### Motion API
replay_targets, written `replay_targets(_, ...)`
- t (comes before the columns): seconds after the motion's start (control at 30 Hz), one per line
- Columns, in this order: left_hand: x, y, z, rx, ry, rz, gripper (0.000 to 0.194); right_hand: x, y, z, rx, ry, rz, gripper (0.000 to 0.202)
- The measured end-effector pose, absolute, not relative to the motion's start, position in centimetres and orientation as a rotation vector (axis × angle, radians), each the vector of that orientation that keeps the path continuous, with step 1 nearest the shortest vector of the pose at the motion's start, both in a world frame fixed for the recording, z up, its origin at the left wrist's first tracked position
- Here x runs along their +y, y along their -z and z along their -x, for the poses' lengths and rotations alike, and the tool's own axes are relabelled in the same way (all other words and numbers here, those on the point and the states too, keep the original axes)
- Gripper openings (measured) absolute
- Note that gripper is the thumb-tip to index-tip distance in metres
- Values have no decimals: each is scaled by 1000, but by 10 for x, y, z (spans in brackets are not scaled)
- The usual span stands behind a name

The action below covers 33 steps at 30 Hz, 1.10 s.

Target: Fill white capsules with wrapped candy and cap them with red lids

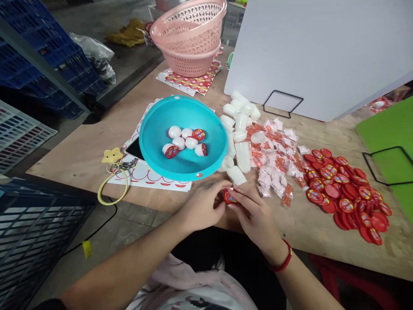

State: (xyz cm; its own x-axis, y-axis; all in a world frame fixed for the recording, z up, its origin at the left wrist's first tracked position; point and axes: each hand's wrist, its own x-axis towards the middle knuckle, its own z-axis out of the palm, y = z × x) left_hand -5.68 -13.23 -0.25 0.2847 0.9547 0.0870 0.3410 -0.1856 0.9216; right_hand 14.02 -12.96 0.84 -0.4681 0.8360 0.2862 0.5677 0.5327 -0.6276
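Observation:
Between my left hand (204, 204) and my right hand (256, 215) is a small container with a red printed lid (229, 196), pinched by the fingers of both. Its lower part is hidden by the fingers. Just beyond my left hand, a turquoise bowl (183, 168) holds several white cups with red lids (174, 132). White cups (242, 157) lie in a pile past my hands. Beside them are small clear packets (272, 181) with pink and red contents. A heap of red lids (349, 191) lies to the right.
Stacked pink baskets (192, 47) stand on printed sheets at the back of the wooden table (80, 150). A white board (316, 51) and a green board (390, 133) border the right side. A keyring with a yellow loop (100, 189) lies left; blue crates (19, 241) stand beside the table.

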Motion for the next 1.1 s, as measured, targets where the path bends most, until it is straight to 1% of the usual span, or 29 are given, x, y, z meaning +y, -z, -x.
replay_targets(0.1,-128,1,58,1154,-910,-1475,32,-130,-6,-140,-2163,-643,1163,44)
replay_targets(0.17,-124,2,57,1210,-923,-1394,25,-130,-3,-140,-2104,-714,1204,40)
replay_targets(0.23,-121,2,55,1280,-883,-1382,22,-130,-1,-140,-1983,-854,1245,39)
replay_targets(0.3,-120,1,54,1316,-821,-1392,22,-131,-1,-139,-1857,-994,1280,44)
replay_targets(0.37,-123,-2,52,1317,-794,-1371,21,-131,-3,-138,-1828,-1035,1324,46)
replay_targets(0.53,-131,-3,50,1216,-831,-1198,19,-134,-6,-133,-1844,-973,1398,36)
replay_targets(0.67,-135,-2,52,1106,-897,-1176,16,-137,-2,-132,-1682,-1120,1356,36)
replay_targets(0.73,-139,-4,51,1073,-940,-1149,21,-138,-3,-131,-1583,-1170,1281,32)
replay_targets(0.83,-149,-13,46,1042,-1040,-1049,31,-144,-12,-126,-1429,-1088,1158,24)
replay_targets(0.9,-158,-21,41,1013,-1129,-987,33,-150,-21,-120,-1367,-998,1097,21)
replay_targets(1.1,-175,-42,29,1000,-1454,-1089,36,-168,-52,-104,-1370,-830,941,34)
